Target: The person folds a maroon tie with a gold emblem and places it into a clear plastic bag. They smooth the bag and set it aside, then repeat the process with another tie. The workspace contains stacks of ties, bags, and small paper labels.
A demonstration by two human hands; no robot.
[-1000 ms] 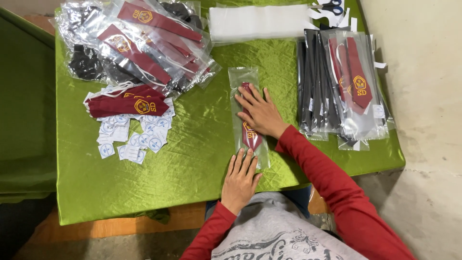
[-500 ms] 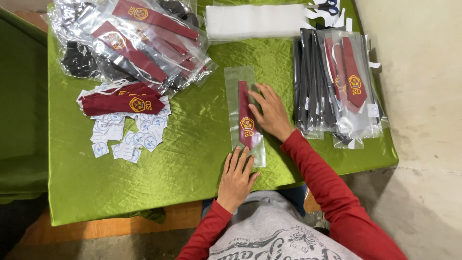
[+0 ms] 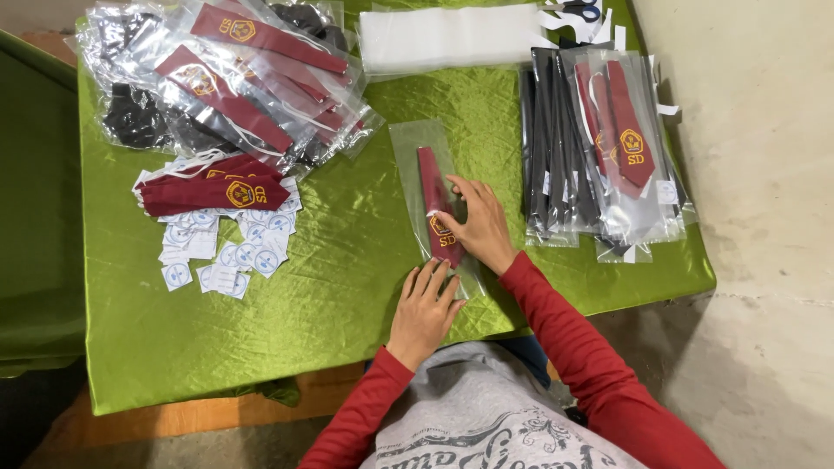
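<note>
1. Maroon tie (image 3: 437, 207) lies inside a clear plastic sleeve (image 3: 415, 148), mid-table on the green cloth (image 3: 347, 287). The tie's narrow end points to 12 o'clock; the embroidered wide end sits at 6, near the person.
2. Right hand (image 3: 479, 227): flat on the sleeve at the tie's 3 o'clock side, fingers spread and pressing. Not a closed grasp; it pins tie and sleeve down.
3. Left hand (image 3: 426, 306): palm down at the sleeve's 6 o'clock end, fingertips touching the bottom edge. Open, nothing enclosed.
4. Change: a second ago the right hand was higher, over the upper part of the sleeve, covering most of the tie. Now it is lower and off to the side, and the tie shows almost full length, lying straight in the sleeve. The left hand has barely moved.
5. My read: the tie is seated in the sleeve and being smoothed flat; the bottom end looks unsealed, though I can't tell for sure.
6. Surroundings: pile of bagged ties (image 3: 234, 78) at 10 o'clock, loose folded maroon ties (image 3: 217, 187) at 9, small white tags (image 3: 221, 252) just below those, stack of finished bagged ties (image 3: 608, 148) at 3, white stack of sleeves (image 3: 452, 36) at 12.
</note>
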